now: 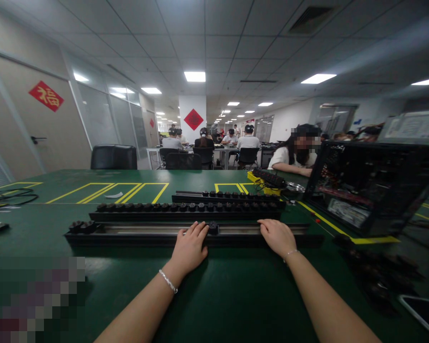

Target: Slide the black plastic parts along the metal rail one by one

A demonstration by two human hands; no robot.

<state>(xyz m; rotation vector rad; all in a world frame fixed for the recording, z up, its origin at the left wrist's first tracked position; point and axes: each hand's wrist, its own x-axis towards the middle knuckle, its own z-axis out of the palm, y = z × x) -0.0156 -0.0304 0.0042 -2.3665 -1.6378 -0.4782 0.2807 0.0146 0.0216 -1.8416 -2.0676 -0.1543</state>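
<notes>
Three long black rails lie side by side across the green table. The nearest rail [136, 234] is mostly bare, with a few black caps at its left end [81, 226] and one cap [213, 227] near its middle. My left hand [190, 247] rests on this rail's front edge, fingers curled beside that middle cap. My right hand [278, 236] lies on the same rail further right, fingers bent over its edge. The middle rail [186, 208] and the far rail [221, 195] carry full rows of caps.
An open black computer case [372, 186] stands at the right inside yellow floor tape. A seated person [296, 152] works behind it by a yellow tray [264, 183]. Cables [10, 196] lie at far left, a black chair [113, 157] beyond the table, more people farther back.
</notes>
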